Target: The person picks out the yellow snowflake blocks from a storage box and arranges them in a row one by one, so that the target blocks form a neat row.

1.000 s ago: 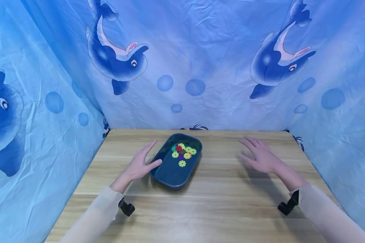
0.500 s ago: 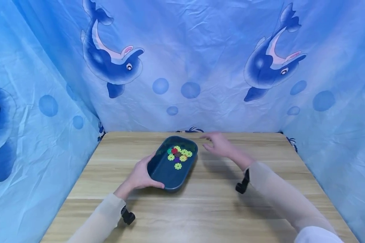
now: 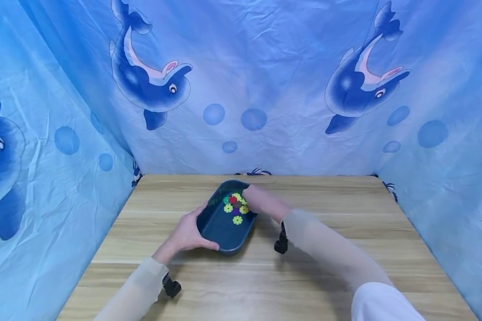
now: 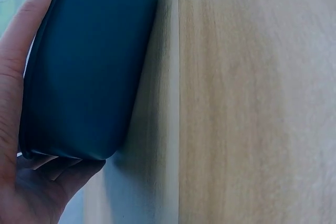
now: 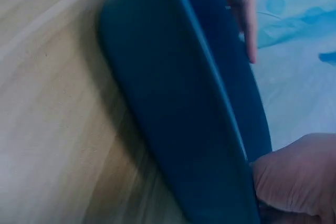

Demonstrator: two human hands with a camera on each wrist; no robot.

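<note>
A dark blue-green plastic tray (image 3: 221,232) stands angled on the wooden table, with several small snowflake-shaped discs in its far part. Most discs are yellow-green, like the one (image 3: 237,220) lying apart; a red disc (image 3: 233,199) and a purple one show among them. My left hand (image 3: 186,232) grips the tray's near-left side, thumb along the rim and fingers against the wall in the left wrist view. At the far-right rim, my right hand (image 3: 261,200) reaches over the discs. Its fingertips are hidden, so I cannot tell whether it holds one.
The wooden table (image 3: 321,196) has a blue cloth backdrop (image 3: 297,147) with printed dolphins behind it and at both sides. Dark blue-and-white cords (image 3: 257,172) lie along the table's back edge. A small black camera (image 3: 281,244) is worn on the right wrist.
My left hand has come onto the tray's near-left side and taken hold of it. My right hand has swept left from the table's right side to the tray's far-right rim.
</note>
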